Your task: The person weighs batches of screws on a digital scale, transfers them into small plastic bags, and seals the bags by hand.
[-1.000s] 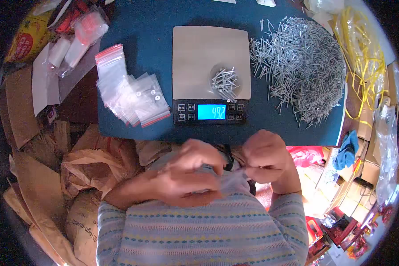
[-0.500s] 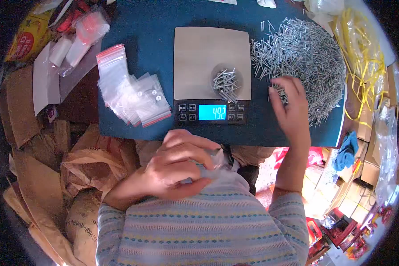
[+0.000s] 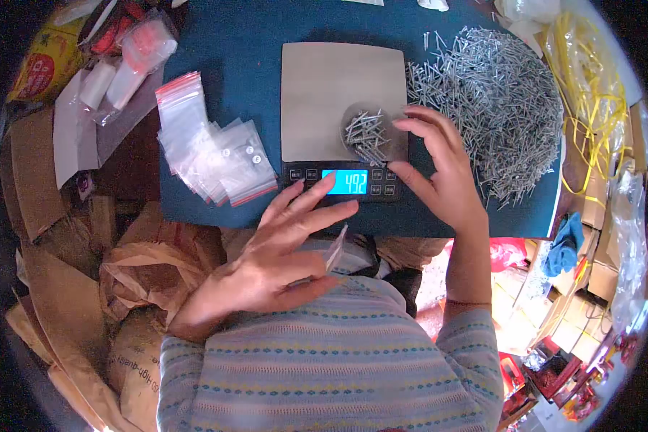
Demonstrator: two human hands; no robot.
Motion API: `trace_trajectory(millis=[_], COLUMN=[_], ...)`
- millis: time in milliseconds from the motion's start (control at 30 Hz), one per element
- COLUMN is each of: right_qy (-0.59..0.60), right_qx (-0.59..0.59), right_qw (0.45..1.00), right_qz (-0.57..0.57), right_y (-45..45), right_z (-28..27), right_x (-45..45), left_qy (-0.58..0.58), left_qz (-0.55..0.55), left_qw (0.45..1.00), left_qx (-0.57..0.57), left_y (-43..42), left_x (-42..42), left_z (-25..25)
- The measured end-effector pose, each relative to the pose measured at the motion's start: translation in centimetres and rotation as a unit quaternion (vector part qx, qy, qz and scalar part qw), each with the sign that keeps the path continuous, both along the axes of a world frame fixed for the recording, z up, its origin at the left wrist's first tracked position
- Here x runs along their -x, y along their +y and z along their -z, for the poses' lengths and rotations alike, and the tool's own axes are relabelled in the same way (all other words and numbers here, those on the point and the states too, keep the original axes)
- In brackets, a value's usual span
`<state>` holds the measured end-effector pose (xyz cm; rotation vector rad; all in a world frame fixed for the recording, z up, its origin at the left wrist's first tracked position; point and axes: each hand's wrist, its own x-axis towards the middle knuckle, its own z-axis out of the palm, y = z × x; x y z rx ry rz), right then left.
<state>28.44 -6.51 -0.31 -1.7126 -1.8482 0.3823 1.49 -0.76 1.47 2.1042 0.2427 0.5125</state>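
A digital scale [image 3: 306, 101] carries a small round cup [image 3: 347, 122] of screws [image 3: 367, 133], and its lit display [image 3: 345, 183] shows the digits 492. My right hand [image 3: 443, 165] is just right of the cup, thumb and fingers apart, with nothing visible in them. In front of the scale, my left hand [image 3: 284, 259] holds a small clear plastic bag [image 3: 336, 248] between its thumb and lower fingers. Its upper fingers stretch over the scale's front panel. The left hand hides much of the bag.
A large pile of screws [image 3: 497, 108] spreads on the table's right side. Zip bags [image 3: 183, 108] with red edges lie fanned left of the scale. Yellow straps [image 3: 590, 93] hang at the right edge. A paper sack [image 3: 151, 263] stands lower left.
My right hand has moved left from the screw pile to the cup. My left hand has reached up toward the scale's panel, its upper fingers stretching out. The display still shows 492.
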Motion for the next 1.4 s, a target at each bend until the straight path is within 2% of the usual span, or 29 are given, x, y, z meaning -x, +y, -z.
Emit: trace_trajectory(millis=[133,267,367,500,600,900,1100,1200,1400], right_qy=[0.013,0.023,0.009,-0.08,-0.078,-0.012,0.119,0.101,-0.013], right_qx=[-0.011,0.008,-0.011,-0.052,-0.062,-0.115,-0.121,-0.111,-0.108], right_qw=[1.0,1.0,0.999,0.994,0.993,0.992,0.986,0.988,0.992], right_qz=[-0.006,-0.01,-0.051,-0.058,-0.058,-0.047,0.003,0.022,-0.062], right_y=[0.1,0.3,0.5,0.9,1.0,1.1,0.8,0.4,0.7], right_z=[0.0,-0.1,0.7,0.9,1.4,0.9,0.9,0.9,0.2], right_x=[0.2,0.6,0.9,1.4,1.4,1.0,1.3,1.2,1.3], left_qy=[-0.041,-0.05,-0.059,-0.06,-0.061,-0.013,-0.02,-0.042,-0.071], left_qz=[-0.047,-0.033,-0.038,-0.044,-0.045,-0.003,0.023,0.026,0.006], left_qw=[0.998,0.998,0.998,0.997,0.997,1.0,0.999,0.998,0.997], left_qx=[0.006,-0.006,-0.001,0.0,0.005,0.007,0.042,0.048,0.026], left_y=[-0.2,0.1,0.0,0.0,0.0,-0.1,-0.1,-0.2,-0.4], left_x=[-0.1,0.0,-0.2,-0.2,-0.1,-0.2,-0.1,0.1,-0.2], left_z=[-0.2,0.2,0.2,0.2,0.3,0.3,0.6,1.0,1.2])
